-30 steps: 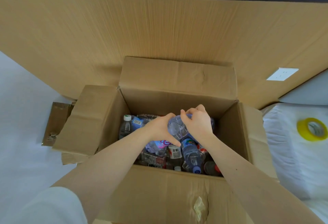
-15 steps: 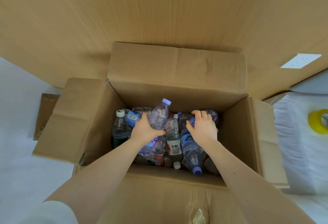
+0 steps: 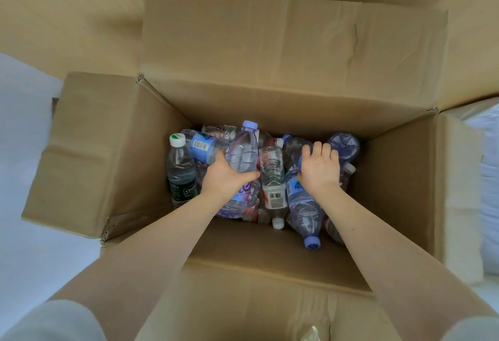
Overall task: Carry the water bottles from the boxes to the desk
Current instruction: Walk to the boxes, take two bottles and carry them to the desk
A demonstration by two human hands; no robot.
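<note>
An open cardboard box (image 3: pixel 394 178) holds several plastic water bottles. My left hand (image 3: pixel 225 176) grips a clear bottle with a lilac cap (image 3: pixel 243 151), tilted cap-up in the middle of the pile. My right hand (image 3: pixel 318 168) reaches down over a lying bottle with a blue label and lilac cap (image 3: pixel 303 211), its fingers curled over the bottle's upper part. A dark bottle with a white and green cap (image 3: pixel 179 170) stands at the left wall. A clear bottle with a white cap (image 3: pixel 272 181) lies between my hands.
The box flaps are folded outward on all sides; the far flap (image 3: pixel 283 38) leans on a wood-coloured panel. White fabric (image 3: pixel 488 165) lies to the right of the box, and a pale floor (image 3: pixel 24 151) spreads to the left.
My hands parted: the left lifted the lilac-capped bottle cap-up, the right shifted right onto another bottle. The view has come closer over the box.
</note>
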